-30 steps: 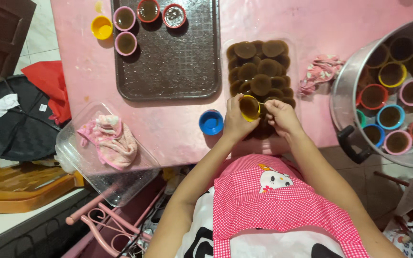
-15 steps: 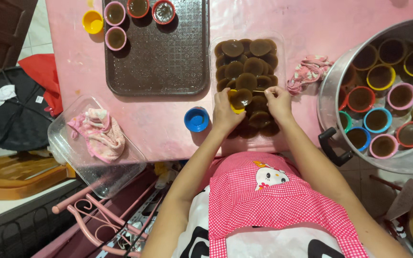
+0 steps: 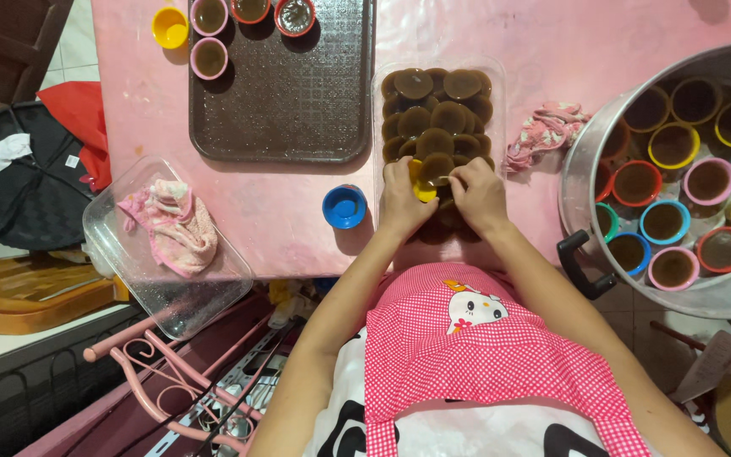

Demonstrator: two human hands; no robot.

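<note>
My left hand (image 3: 403, 199) holds a small yellow cup mould (image 3: 421, 188), tipped on its side over a clear tray (image 3: 497, 93) packed with round brown cakes (image 3: 437, 114). My right hand (image 3: 477, 195) pinches a thin tool whose tip reaches into the yellow cup. Both hands meet at the near end of the tray. An empty blue cup (image 3: 344, 206) sits on the pink table just left of my left hand.
A dark baking tray (image 3: 285, 101) holds a few filled cups at its far edge. A big metal steamer pot (image 3: 581, 182) on the right holds several coloured cups of brown cake. A pink cloth (image 3: 545, 131) lies between. A clear lid (image 3: 120, 254) with a cloth overhangs the table's left edge.
The yellow cup has tipped further onto its side over the brown cakes, and both hands have closed in around it. The view has shifted slightly left.
</note>
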